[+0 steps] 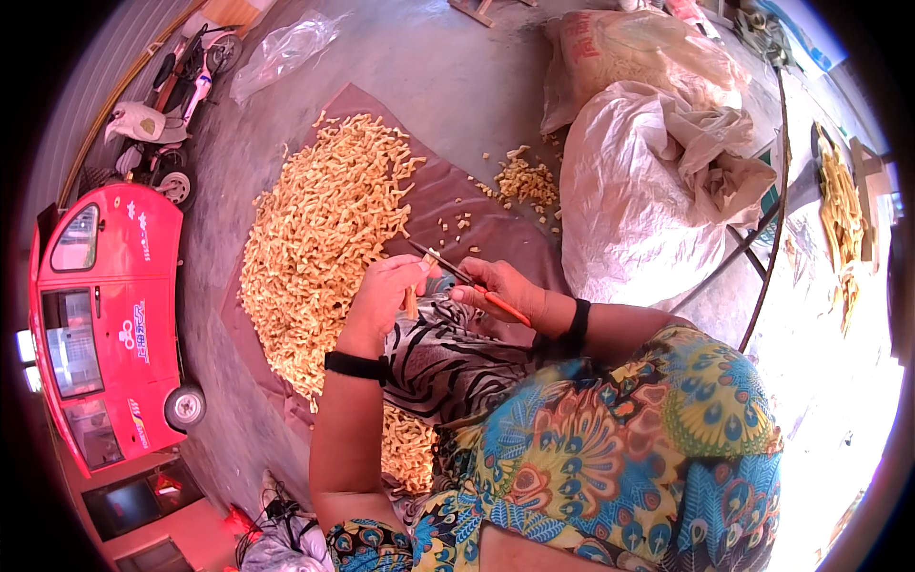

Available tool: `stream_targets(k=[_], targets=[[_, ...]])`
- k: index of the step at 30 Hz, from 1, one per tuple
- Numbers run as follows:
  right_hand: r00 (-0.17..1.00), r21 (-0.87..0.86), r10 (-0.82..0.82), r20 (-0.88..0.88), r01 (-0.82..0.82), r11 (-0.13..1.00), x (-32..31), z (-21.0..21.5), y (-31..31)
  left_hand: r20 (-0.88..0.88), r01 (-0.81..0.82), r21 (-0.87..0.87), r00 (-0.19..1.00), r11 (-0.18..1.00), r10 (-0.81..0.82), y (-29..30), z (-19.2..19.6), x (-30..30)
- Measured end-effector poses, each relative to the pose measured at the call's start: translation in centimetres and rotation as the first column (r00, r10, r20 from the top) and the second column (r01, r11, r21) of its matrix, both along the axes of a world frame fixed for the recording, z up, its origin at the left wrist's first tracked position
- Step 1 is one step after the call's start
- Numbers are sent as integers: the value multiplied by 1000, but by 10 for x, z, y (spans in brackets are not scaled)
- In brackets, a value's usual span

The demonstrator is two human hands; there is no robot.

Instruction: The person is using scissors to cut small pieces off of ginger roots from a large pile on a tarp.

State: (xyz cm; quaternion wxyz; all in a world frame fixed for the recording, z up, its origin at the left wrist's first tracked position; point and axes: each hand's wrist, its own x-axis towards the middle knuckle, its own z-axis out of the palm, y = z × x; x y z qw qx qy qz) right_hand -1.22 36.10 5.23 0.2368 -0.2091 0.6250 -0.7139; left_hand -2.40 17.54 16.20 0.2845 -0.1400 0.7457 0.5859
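Scissors (457, 275), dark and slender along the blades, bright orange at the handles. Held just above the lap (453, 357), between the two grips, by the near part of a brown cloth (448, 181). Point up and to the left, with tips past the left fingertips and toward the pile (315, 238). Slant along the long axis from upper left, at the tips, down to lower right, at the orange handles.

Clasped in the right grip (505, 286), with fingers curled about the handles and orange jutting out below. Cannot tell whether parted or together at the blades.

Pinched in the left grip (389, 284): a strip (411, 303), pale yellow, narrow, hanging below the fingers, nearly upright in the view along its length. Also at those fingertips, right by the blades: a short pale end (432, 255); cannot tell whether part of the same strip.

Heaped on the cloth, left of and beyond the grips: the large pile, made of short, bent, pale yellow pieces. Scattered on the floor (438, 76) beside the cloth: a smaller heap (527, 181) of stubbier bits, near a creased white sack (629, 200).
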Motion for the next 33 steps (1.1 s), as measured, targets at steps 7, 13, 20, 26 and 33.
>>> stream_targets(k=[7,13,20,26,33], targets=[[960,-150,-112,256,153,977,2,18,18,23,-171,235,985,957,170,7,-9,-9],[955,-99,-70,288,102,990,-5,-6,17,-47,-456,435,850,776,525,20,-9,-10],[988,-116,-31,151,49,992,-1,6,14,-68,-437,441,855,784,515,18,-19,-8],[990,-37,-30,141,36,999,0,13,19,-54,-372,348,908,860,415,23,-21,-6],[984,58,-159,78,155,986,-1,7,21,-66,-311,311,936,898,347,29,-26,-15]])
